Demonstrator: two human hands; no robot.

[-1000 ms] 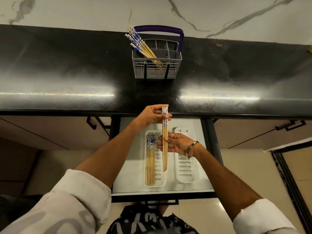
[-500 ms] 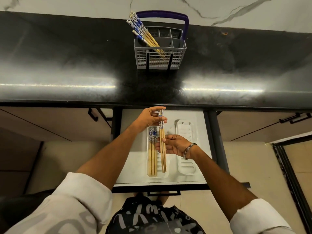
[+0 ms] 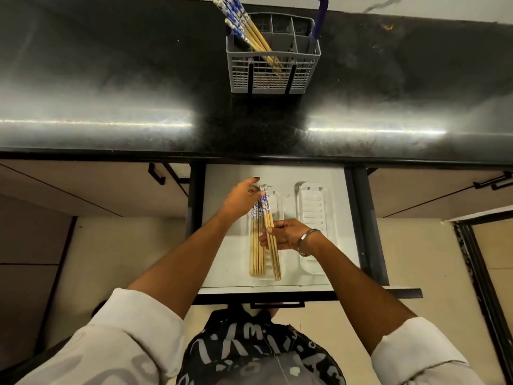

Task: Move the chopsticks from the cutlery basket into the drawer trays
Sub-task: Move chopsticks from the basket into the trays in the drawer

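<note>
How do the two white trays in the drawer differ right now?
The left tray holds a row of chopsticks; the right tray holds none. The right hand works over the left tray, not the right tray. Both are white, ribbed, lying lengthwise.

Basket handle (image 3: 322, 20) and chopstick tops (image 3: 224, 1) cut off; left tray (image 3: 276, 207) mostly hidden.

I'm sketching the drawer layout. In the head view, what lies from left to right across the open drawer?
left hand → chopsticks lying in the left tray → chopsticks held by the right hand → right hand → right tray
</note>
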